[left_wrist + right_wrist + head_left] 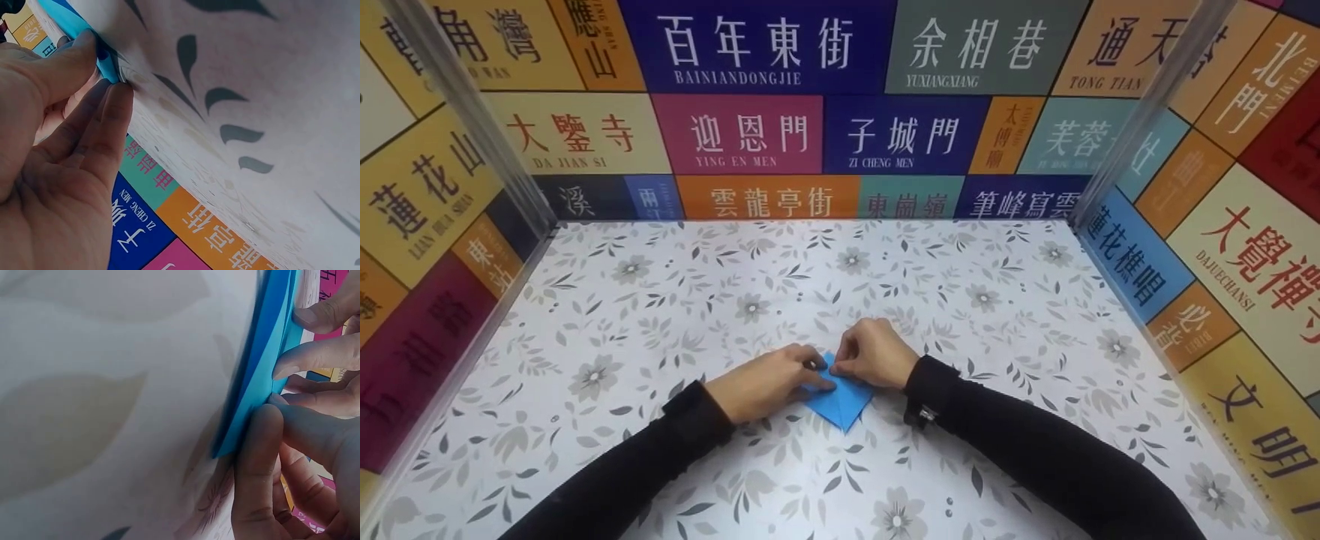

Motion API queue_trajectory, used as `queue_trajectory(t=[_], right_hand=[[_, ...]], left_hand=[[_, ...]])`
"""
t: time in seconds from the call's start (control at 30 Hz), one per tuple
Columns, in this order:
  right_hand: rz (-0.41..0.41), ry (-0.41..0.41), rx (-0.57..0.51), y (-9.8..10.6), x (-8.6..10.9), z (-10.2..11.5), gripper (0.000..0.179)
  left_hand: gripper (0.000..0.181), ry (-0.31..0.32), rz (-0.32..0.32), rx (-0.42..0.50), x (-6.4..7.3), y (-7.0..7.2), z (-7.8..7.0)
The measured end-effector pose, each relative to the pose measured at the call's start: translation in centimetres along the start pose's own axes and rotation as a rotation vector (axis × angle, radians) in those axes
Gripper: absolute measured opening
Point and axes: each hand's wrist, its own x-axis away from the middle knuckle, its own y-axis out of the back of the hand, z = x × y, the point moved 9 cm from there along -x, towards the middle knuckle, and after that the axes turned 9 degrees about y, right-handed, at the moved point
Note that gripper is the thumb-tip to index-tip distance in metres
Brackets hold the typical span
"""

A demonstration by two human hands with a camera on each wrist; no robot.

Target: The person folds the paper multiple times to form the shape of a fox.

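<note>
A folded piece of blue paper [844, 405] lies on the patterned tabletop, one pointed corner toward the person and a crease down its middle. On its left side, my left hand [769, 382] holds it with thumb and fingers at the upper left part. My right hand [877, 352] pinches its far edge near the top corner, close to the left fingertips. In the right wrist view, layered folds show along the blue paper [256, 377], and both hands' fingers meet on it. Fingers hide much of the paper's upper part.
The white tabletop [697, 300] carries a grey leaf and flower print. Panels with coloured signs and large characters stand behind as a back wall [742, 135], with a left wall [427, 210] and a right wall [1222, 247] at the sides.
</note>
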Motion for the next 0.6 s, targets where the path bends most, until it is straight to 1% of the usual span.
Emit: queue_trajectory(t=[0.2, 0.37, 0.5, 0.6], right_hand=[[-0.006, -0.026, -0.016, -0.1, 0.0, -0.1, 0.014], [0.010, -0.039, -0.014, -0.4, -0.1, -0.1, 0.014], [0.014, -0.029, 0.012, -0.3, -0.2, 0.1, 0.014], [0.015, -0.024, 0.021, -0.2, -0.2, 0.2, 0.015]], left_hand=[[0.031, 0.008, 0.007, 0.007, 0.0, 0.0, 0.0], [0.030, 0.007, 0.009, 0.018, -0.2, -0.1, 0.4], [0.026, 0.015, -0.008, 0.048, -0.4, 0.1, 0.6], [0.024, 0.035, -0.037, 0.069, -0.8, 0.5, 1.0]])
